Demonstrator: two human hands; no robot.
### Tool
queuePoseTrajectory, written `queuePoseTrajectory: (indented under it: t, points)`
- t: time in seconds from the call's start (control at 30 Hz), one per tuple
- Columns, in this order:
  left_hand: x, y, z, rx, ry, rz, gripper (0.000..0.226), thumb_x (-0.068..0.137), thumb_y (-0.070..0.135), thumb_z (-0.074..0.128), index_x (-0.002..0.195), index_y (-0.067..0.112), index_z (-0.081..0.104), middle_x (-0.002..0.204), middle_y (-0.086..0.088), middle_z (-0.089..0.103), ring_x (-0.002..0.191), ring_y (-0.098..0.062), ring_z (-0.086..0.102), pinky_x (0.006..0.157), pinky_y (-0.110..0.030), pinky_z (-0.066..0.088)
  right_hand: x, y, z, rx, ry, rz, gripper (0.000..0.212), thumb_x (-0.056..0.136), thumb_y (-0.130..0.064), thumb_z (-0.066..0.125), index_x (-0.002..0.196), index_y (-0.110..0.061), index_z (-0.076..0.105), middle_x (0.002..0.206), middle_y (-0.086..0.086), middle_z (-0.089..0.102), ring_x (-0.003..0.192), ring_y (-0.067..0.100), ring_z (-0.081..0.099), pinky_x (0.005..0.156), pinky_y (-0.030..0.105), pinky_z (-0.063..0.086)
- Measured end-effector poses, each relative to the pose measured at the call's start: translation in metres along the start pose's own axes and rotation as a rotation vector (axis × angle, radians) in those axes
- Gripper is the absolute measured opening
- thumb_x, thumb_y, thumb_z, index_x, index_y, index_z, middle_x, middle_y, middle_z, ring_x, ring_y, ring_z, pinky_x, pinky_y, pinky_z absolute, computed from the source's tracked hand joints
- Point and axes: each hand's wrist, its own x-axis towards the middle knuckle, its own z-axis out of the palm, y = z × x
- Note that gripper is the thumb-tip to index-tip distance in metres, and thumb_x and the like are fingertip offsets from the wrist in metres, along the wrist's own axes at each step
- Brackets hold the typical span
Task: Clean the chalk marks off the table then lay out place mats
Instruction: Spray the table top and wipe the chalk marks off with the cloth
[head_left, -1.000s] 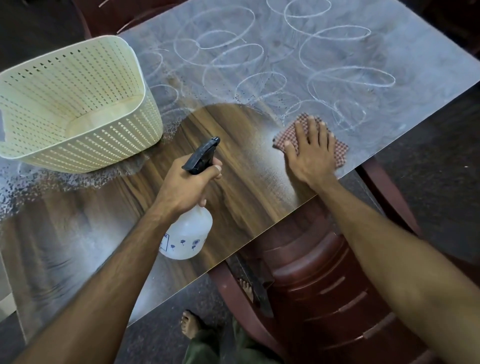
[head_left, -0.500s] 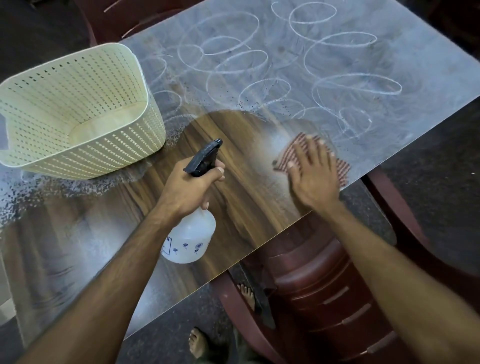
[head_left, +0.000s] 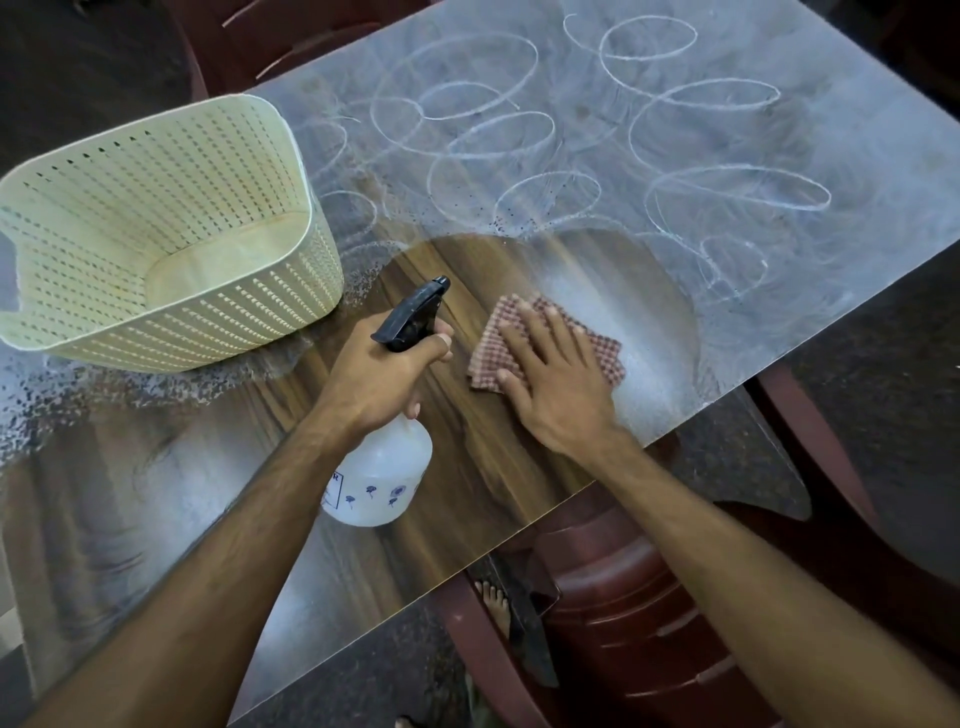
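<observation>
Chalk marks (head_left: 571, 135) cover the far desk (head_left: 156, 519).
Right hand (head_left: 556, 384) presses the cloth (head_left: 493, 348) flat; left hand (head_left: 379, 374) grips the spray bottle (head_left: 379, 478). Overlapping strokes outward should work best.

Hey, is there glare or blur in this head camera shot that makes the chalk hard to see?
Head view: sharp; pale window glare washes the table, yet the chalk loops stay readable; wide-angle bending curves the table edges; the cloth shows no motion blur.

one basket (head_left: 156, 234), one spray bottle (head_left: 379, 478), one checked cloth (head_left: 488, 348), two hands, one table (head_left: 519, 467), one chair (head_left: 649, 597)
</observation>
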Motion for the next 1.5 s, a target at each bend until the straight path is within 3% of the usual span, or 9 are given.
queuePoseTrajectory:
  t: [0.2, 0.37, 0.57, 0.7, 0.9, 1.13, 1.27, 1.37, 1.5]
  points:
    - [0.011, -0.006, -0.013, -0.011, 0.018, -0.007, 0.005, 0.092, 0.018, 0.064, 0.092, 0.016, 0.069, 0.090, -0.006, 0.073, 0.031, -0.016, 0.044, 0.042, -0.023, 0.042, 0.084, 0.052, -0.031, 0.003, 0.073, 0.341, 0.067, 0.102, -0.057, 0.017, 0.159, -0.022, 0.012, 0.166, 0.009, -0.001, 0.153, 0.029, -0.004, 0.123, 0.052, -0.002]
    - [0.015, -0.009, -0.018, -0.007, 0.026, 0.003, 0.006, 0.092, 0.017, 0.063, 0.092, 0.014, 0.069, 0.088, -0.005, 0.073, 0.032, -0.016, 0.043, 0.041, -0.022, 0.042, 0.141, 0.002, -0.028, -0.005, 0.024, 0.235, 0.069, 0.101, -0.059, 0.017, 0.159, -0.024, 0.006, 0.166, 0.010, -0.006, 0.152, 0.031, -0.006, 0.122, 0.053, -0.005]
    - [0.015, -0.005, -0.017, -0.001, 0.020, 0.020, 0.006, 0.092, 0.019, 0.064, 0.091, 0.015, 0.068, 0.088, -0.006, 0.073, 0.031, -0.015, 0.045, 0.043, -0.023, 0.043, 0.062, -0.031, -0.005, -0.009, 0.030, -0.023, 0.062, 0.102, -0.053, 0.020, 0.158, -0.027, 0.017, 0.167, 0.003, 0.005, 0.153, 0.025, -0.001, 0.122, 0.045, -0.005]
    - [0.013, -0.009, -0.018, -0.016, 0.015, -0.002, 0.006, 0.092, 0.019, 0.063, 0.092, 0.015, 0.069, 0.090, -0.006, 0.074, 0.032, -0.016, 0.044, 0.044, -0.024, 0.044, 0.028, 0.018, -0.009, -0.013, 0.014, 0.104, 0.061, 0.102, -0.055, 0.010, 0.157, -0.029, 0.015, 0.166, 0.003, 0.003, 0.153, 0.024, -0.002, 0.122, 0.049, -0.004]
    - [0.007, -0.020, -0.022, -0.009, 0.022, -0.001, 0.005, 0.092, 0.018, 0.064, 0.091, 0.016, 0.069, 0.088, -0.006, 0.073, 0.031, -0.014, 0.045, 0.045, -0.022, 0.045, 0.112, 0.076, -0.042, 0.020, 0.086, 0.363, 0.064, 0.102, -0.055, 0.018, 0.159, -0.025, 0.013, 0.167, 0.007, 0.000, 0.153, 0.028, -0.004, 0.122, 0.052, -0.003]
    - [0.001, -0.023, -0.018, -0.001, 0.038, -0.005, 0.006, 0.092, 0.018, 0.064, 0.093, 0.015, 0.069, 0.089, -0.004, 0.074, 0.031, -0.015, 0.045, 0.046, -0.021, 0.045, 0.140, -0.003, -0.021, -0.034, 0.045, 0.111, 0.064, 0.103, -0.055, 0.017, 0.159, -0.025, 0.010, 0.166, 0.008, 0.000, 0.153, 0.029, -0.002, 0.122, 0.050, -0.004]
    - [-0.009, -0.013, -0.011, -0.016, 0.028, -0.013, 0.005, 0.092, 0.014, 0.063, 0.094, 0.012, 0.068, 0.091, -0.009, 0.073, 0.031, -0.015, 0.044, 0.044, -0.022, 0.043, 0.114, -0.013, -0.019, 0.003, 0.056, 0.025, 0.056, 0.105, -0.045, 0.022, 0.158, -0.026, 0.018, 0.167, 0.003, 0.007, 0.153, 0.025, 0.003, 0.123, 0.046, 0.000]
    - [-0.018, -0.008, -0.008, -0.016, 0.019, -0.002, 0.006, 0.092, 0.015, 0.063, 0.094, 0.013, 0.068, 0.092, -0.008, 0.073, 0.032, -0.016, 0.045, 0.044, -0.022, 0.044, 0.117, -0.010, -0.031, 0.206, 0.050, 0.045, 0.052, 0.107, -0.040, 0.025, 0.155, -0.022, 0.027, 0.165, 0.002, 0.018, 0.152, 0.022, 0.011, 0.123, 0.044, 0.002]
    - [-0.033, -0.006, -0.004, -0.025, 0.017, 0.010, 0.006, 0.092, 0.016, 0.064, 0.093, 0.013, 0.069, 0.090, -0.007, 0.074, 0.032, -0.016, 0.045, 0.043, -0.022, 0.044, 0.112, -0.005, -0.060, 0.607, 0.067, 0.097, 0.044, 0.107, -0.033, 0.034, 0.146, -0.013, 0.045, 0.144, 0.009, 0.052, 0.133, 0.027, 0.047, 0.110, 0.039, 0.034]
